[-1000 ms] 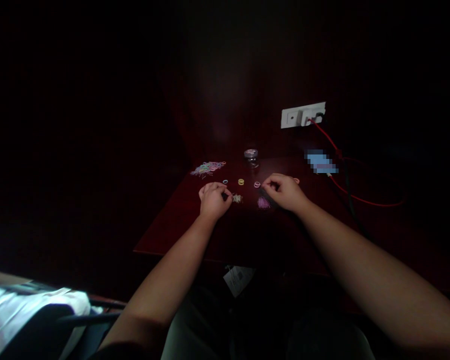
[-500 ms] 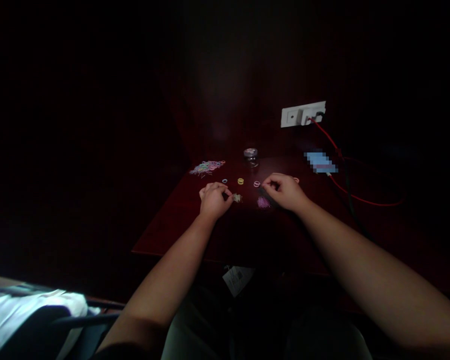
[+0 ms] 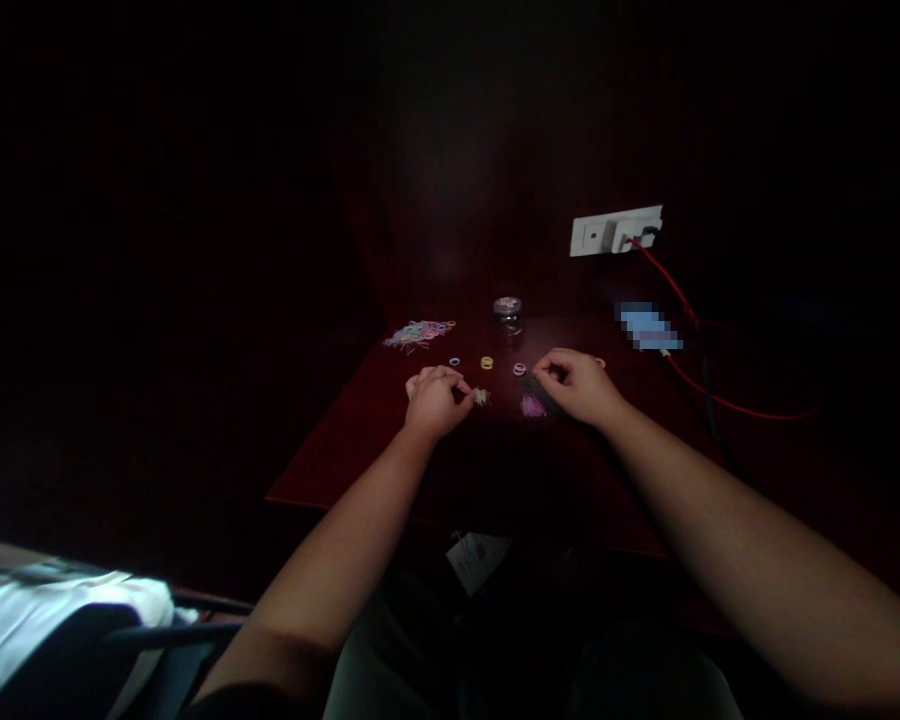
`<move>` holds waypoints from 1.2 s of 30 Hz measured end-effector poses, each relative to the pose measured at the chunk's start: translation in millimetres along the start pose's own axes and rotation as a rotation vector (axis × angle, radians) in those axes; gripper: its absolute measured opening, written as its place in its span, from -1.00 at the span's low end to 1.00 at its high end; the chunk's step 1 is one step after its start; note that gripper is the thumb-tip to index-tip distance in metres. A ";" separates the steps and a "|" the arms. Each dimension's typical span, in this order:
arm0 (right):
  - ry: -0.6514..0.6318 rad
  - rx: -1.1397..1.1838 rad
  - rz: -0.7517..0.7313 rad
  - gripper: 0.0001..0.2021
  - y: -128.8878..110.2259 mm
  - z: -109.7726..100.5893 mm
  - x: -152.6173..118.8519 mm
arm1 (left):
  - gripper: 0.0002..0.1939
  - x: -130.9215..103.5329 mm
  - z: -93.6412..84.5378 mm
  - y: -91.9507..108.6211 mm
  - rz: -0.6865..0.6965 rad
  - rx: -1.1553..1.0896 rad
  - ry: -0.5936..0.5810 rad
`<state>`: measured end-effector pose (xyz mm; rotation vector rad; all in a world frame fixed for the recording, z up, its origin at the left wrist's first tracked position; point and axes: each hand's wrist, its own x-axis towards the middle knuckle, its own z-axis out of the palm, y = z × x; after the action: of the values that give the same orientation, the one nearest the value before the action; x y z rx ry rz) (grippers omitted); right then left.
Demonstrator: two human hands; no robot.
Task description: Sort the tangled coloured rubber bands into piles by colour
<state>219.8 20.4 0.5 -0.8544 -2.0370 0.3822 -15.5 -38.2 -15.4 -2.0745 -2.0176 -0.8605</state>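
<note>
My left hand (image 3: 436,402) rests on the dark red table with thumb and forefinger pinched, right beside a small pile of pale yellow elastic bands (image 3: 481,397). Whatever those fingers hold, if anything, is too small to make out. My right hand (image 3: 579,384) is also in a pinch, just right of some pink elastic bands (image 3: 520,369); its fingertips show nothing I can name. Below its fingers lies a purple pile of bands (image 3: 533,405). Yellow bands (image 3: 487,363) and a blue band (image 3: 454,361) lie in a row with the pink ones. An orange band (image 3: 601,363) is partly hidden behind my right hand.
A heap of mixed-colour bands (image 3: 420,335) lies at the back left. Behind the row stands a small clear jar (image 3: 507,309). At right are a blurred phone (image 3: 648,326), a red cable (image 3: 690,385) and a wall socket (image 3: 591,235).
The whole view has shifted slightly, so things appear a little further right. My right fingertips sit marginally further from the pink bands; both pinches look the same.
</note>
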 end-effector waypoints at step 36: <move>-0.017 -0.014 0.038 -0.84 7.0 -3.4 1.6 | -0.52 58.5 7.7 -135.1 -0.204 0.180 -0.123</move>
<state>224.9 26.4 -0.4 -0.9020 -2.0439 0.3981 -144.4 30.7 -34.1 -1.8936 -2.3067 -0.5648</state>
